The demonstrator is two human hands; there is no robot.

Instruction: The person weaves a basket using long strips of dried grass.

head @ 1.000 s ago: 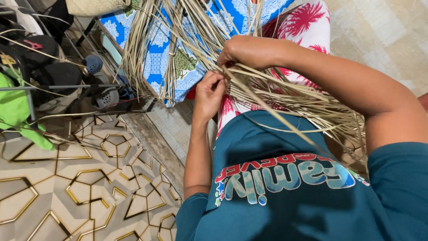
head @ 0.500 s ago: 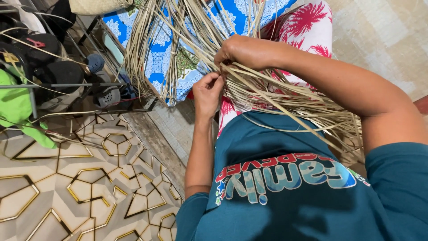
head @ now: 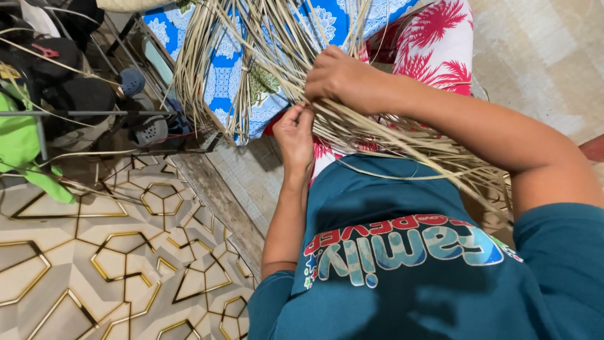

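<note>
Left hand [head: 296, 135] pinches a few pale palm-leaf strips [head: 377, 135] over the lap, fingers closed on them; right hand [head: 343, 79] clamps the bundle just above; best kept taut and flat, strands untwisted, patterned floor [head: 94, 252] below.

The floor [head: 82, 283] is tiled at 8 o'clock in beige with gold-lined hexagon shapes; at 2 o'clock it is pale and plain. On the tiles at 10 o'clock stand a metal rack [head: 94, 113], grey sandals [head: 148, 131] and a green cloth [head: 22, 148].
</note>
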